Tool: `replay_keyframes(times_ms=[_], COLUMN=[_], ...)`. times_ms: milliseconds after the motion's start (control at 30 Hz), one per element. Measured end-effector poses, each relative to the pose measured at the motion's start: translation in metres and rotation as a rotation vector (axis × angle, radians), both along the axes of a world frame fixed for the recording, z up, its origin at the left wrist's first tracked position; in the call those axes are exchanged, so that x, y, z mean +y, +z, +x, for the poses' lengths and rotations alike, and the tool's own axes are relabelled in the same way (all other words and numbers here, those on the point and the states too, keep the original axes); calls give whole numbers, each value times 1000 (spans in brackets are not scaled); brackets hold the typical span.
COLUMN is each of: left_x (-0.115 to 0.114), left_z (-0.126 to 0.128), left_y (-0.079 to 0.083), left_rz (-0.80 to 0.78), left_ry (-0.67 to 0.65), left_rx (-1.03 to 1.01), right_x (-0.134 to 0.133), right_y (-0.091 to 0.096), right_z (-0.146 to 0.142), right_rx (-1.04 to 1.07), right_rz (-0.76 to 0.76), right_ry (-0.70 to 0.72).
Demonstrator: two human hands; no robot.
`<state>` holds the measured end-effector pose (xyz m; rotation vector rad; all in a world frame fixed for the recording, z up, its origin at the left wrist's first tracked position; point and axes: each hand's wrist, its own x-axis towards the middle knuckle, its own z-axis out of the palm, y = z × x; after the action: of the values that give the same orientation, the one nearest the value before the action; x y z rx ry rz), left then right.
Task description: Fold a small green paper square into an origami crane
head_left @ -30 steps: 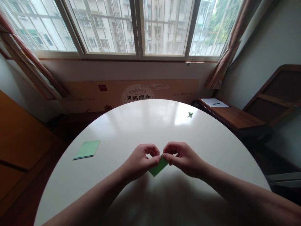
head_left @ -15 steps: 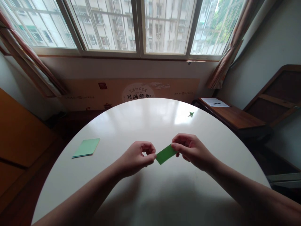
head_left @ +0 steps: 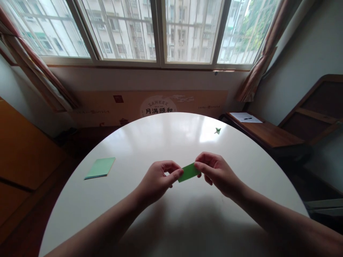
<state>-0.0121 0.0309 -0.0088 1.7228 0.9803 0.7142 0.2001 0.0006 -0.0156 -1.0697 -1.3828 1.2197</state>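
A green sheet of folded paper [head_left: 188, 172], a small rectangle, is stretched between both hands above the table. My left hand [head_left: 163, 178] pinches its left end between thumb and fingers. Its upper right corner sits in the thumb-and-finger pinch of my right hand [head_left: 216, 172]. To the left lies a squared stack of light green paper [head_left: 100, 167], with darker and orange edges below the top sheet. Toward the far right of the table rests a small folded green paper figure [head_left: 218, 130].
The round white table [head_left: 128, 142] fills the front. Beyond its right edge is a wooden bench or low table [head_left: 281, 135] carrying a white sheet [head_left: 245, 117] and a pen [head_left: 248, 119]. A long printed box [head_left: 198, 101] stands behind, beneath the window.
My left hand has slid inward and its thumb covers more of the paper's left end. The paper is tilted less and shows a shorter face. My right hand keeps its pinch.
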Motion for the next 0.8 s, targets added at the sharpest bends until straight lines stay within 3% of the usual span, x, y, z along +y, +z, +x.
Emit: replay_keyframes(times_ms=[200,433,800], left_x=[1,-6,-7], left_z=[-2,2,2], left_y=[-2,0,-4], left_rz=[48,210,254], left_ry=[150,-7,-42], left_rx=[-97,167,149], right_x=[3,-1,-2], right_y=[-1,0,-7], right_z=[6,2,-3], right_rx=[-138,-324,-378], right_rz=[78,130,147], right_ry=[60,176,212])
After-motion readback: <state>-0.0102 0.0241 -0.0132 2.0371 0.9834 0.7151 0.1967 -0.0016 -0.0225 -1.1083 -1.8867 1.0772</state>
